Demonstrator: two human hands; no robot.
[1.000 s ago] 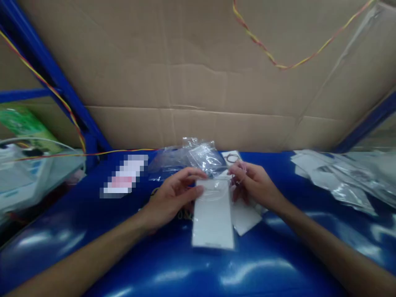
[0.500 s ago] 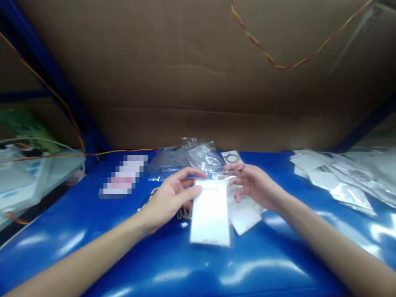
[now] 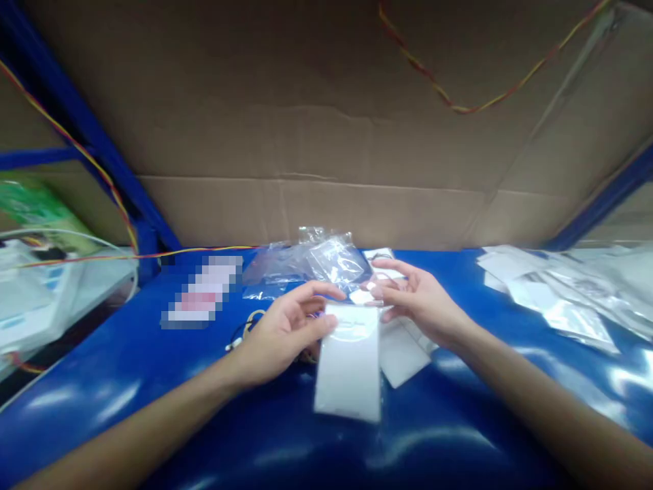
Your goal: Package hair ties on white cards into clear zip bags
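My left hand (image 3: pixel 286 330) grips the upper left edge of a white card in a clear sleeve (image 3: pixel 349 361), thumb on its face, holding it tilted just above the blue table (image 3: pixel 286 442). At the sleeve's top edge, the fingertips of my right hand (image 3: pixel 413 299) pinch a small thing that I cannot make out. A second white card (image 3: pixel 403 354) lies under and to the right of the first.
A heap of clear plastic bags (image 3: pixel 316 265) lies just behind my hands. More bags and papers (image 3: pixel 566 292) are spread at the right. A cardboard wall (image 3: pixel 326 136) backs the table, with twisted red-yellow wire (image 3: pixel 459 102) hanging across it. Containers (image 3: pixel 35 292) stand at left.
My right hand rose from the cards and turned, its fingers now pinched at the sleeve's top. The sleeved card tilted slightly. My left hand stayed in place.
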